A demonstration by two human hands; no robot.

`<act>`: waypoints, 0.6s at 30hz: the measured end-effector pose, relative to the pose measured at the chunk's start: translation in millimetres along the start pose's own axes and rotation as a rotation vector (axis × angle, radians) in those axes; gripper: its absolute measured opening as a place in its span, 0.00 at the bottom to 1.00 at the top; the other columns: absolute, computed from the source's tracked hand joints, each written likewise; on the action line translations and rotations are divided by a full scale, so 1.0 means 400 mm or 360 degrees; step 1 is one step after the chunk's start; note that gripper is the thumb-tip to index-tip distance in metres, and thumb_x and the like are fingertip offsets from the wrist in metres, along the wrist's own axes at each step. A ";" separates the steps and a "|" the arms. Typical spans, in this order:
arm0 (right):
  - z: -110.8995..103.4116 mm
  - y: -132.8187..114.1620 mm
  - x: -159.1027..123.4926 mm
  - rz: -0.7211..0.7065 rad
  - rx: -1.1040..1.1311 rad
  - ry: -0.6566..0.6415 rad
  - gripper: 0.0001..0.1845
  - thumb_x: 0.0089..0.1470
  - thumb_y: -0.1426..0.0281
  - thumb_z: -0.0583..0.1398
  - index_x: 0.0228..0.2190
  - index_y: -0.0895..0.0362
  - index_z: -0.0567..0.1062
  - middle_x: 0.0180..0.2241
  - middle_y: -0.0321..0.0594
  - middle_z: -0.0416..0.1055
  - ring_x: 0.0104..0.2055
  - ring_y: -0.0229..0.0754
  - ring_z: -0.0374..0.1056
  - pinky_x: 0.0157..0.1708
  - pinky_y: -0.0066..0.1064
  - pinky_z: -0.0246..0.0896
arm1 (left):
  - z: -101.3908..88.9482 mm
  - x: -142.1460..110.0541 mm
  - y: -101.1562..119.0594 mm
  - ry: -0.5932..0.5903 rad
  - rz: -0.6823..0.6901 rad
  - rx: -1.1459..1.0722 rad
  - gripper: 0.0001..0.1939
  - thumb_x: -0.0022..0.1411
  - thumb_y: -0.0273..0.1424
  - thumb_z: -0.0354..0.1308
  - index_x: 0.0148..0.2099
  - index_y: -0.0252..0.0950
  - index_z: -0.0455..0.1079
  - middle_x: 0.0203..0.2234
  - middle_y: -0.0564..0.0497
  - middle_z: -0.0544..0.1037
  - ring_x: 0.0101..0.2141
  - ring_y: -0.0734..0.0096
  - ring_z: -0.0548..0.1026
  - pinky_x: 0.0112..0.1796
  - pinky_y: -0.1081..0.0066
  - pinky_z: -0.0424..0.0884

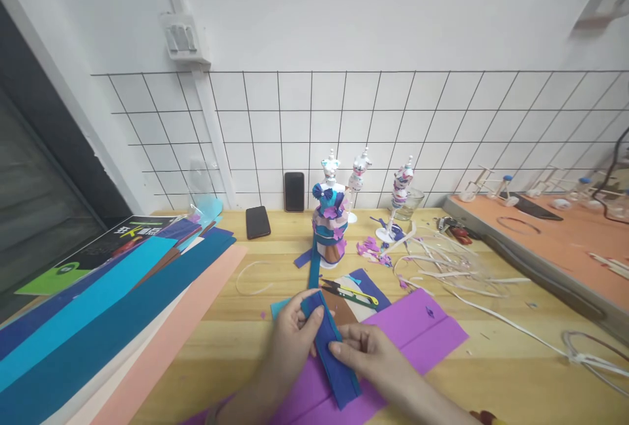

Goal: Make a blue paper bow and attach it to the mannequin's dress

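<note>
Between my two hands is a folded strip of dark blue paper (339,363) with teal edges, tilted over a purple sheet (432,327). My left hand (297,330) pinches its upper end, thumb on top. Lower down, my right hand (363,350) grips the strip's right edge between thumb and fingers. Just beyond are thread snips (356,294) with yellow and green handles, lying on paper pieces. Behind them stands a small dress-form figure (329,215) dressed in blue, pink and purple paper. A teal strip (314,271) hangs from it to the table.
Long coloured paper strips (147,307) cover the left side. Two phones, one flat (258,222) and one upright (294,192), are at the back. Purple scraps (373,249), tangled white cord (452,261) and another dress form (400,196) lie right of the dressed figure.
</note>
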State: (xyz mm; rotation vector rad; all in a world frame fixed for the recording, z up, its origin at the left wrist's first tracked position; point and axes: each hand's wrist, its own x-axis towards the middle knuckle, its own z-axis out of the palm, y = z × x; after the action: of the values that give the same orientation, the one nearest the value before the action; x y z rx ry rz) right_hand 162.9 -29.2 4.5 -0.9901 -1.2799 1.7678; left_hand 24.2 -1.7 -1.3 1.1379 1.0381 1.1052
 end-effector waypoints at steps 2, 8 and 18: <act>0.002 0.007 -0.002 0.0036 0.0005 0.0060 0.21 0.37 0.55 0.65 0.23 0.62 0.76 0.17 0.33 0.67 0.17 0.29 0.58 0.19 0.21 0.51 | 0.000 -0.002 0.002 0.0007 -0.0010 -0.0001 0.20 0.52 0.35 0.58 0.45 0.30 0.62 0.24 0.48 0.77 0.13 0.82 0.64 0.13 0.82 0.59; -0.009 0.027 0.002 0.0079 -0.0088 0.0212 0.23 0.36 0.53 0.65 0.16 0.61 0.70 0.13 0.28 0.59 0.14 0.27 0.49 0.16 0.21 0.43 | -0.004 0.002 0.003 -0.0050 -0.0052 -0.0055 0.25 0.51 0.35 0.59 0.49 0.30 0.60 0.25 0.48 0.78 0.14 0.81 0.65 0.14 0.81 0.61; -0.018 0.034 -0.003 0.0051 -0.0172 0.0231 0.26 0.42 0.49 0.59 0.14 0.59 0.65 0.12 0.29 0.58 0.14 0.28 0.49 0.16 0.22 0.43 | -0.007 0.013 -0.010 -0.0115 -0.0123 -0.0220 0.14 0.50 0.39 0.60 0.29 0.31 0.68 0.12 0.56 0.70 0.12 0.81 0.64 0.16 0.80 0.62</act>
State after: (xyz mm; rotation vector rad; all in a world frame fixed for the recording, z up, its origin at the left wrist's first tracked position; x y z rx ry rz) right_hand 168.4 -30.6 -9.8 -1.1833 -1.2845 1.6327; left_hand 22.8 3.5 -5.8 1.0119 0.9278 1.0507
